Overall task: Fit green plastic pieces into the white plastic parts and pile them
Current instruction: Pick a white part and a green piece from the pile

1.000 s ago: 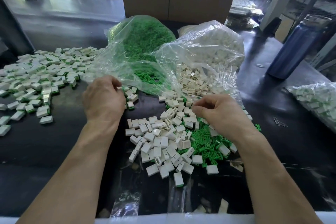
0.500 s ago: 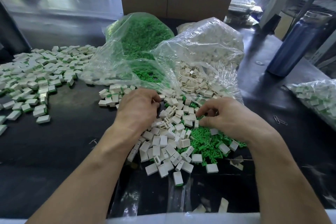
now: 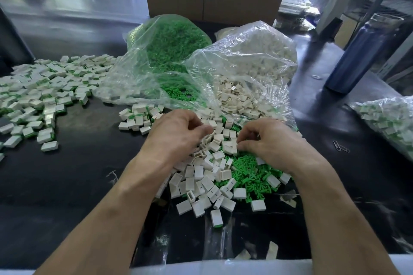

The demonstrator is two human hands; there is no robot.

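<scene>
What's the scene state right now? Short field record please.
left hand: over the loose white parts, fingers curled, hold unclear
right hand: at the loose green pieces, fingers curled, hold unclear
finished pile: table left
green bag: behind, open
white bag: behind, open
blue bottle: far right, upright

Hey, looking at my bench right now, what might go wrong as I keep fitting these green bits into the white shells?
1. The loose green pieces and empty white shells lie mixed in one heap under both hands, so a wrong grab or an unfilled shell slipping through seems likely.
2. The small finished cluster sits right beside that heap; a sweep of the left hand might blend them.
3. One part lies near the table's front edge and may drop off.
</scene>
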